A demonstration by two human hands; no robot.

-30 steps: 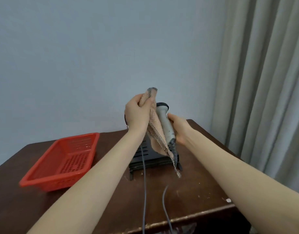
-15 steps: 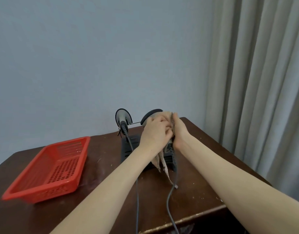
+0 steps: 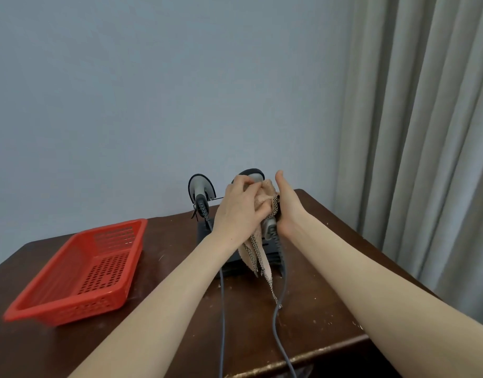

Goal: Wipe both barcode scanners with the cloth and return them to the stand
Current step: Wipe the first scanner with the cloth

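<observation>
Dark wooden table point(image 3: 316, 309), blue-grey wall point(image 3: 153, 91), curtain point(image 3: 425, 132)

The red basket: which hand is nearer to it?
Left. The left hand works the cloth nearer the red basket; the right hand is beyond it, farther off.

I am seeing a beige cloth point(image 3: 263, 199) with a black-and-white checked border, grey-and-black barcode scanners point(image 3: 200, 188), a red basket point(image 3: 79, 301), a dark brown counter point(image 3: 330, 296).
</observation>
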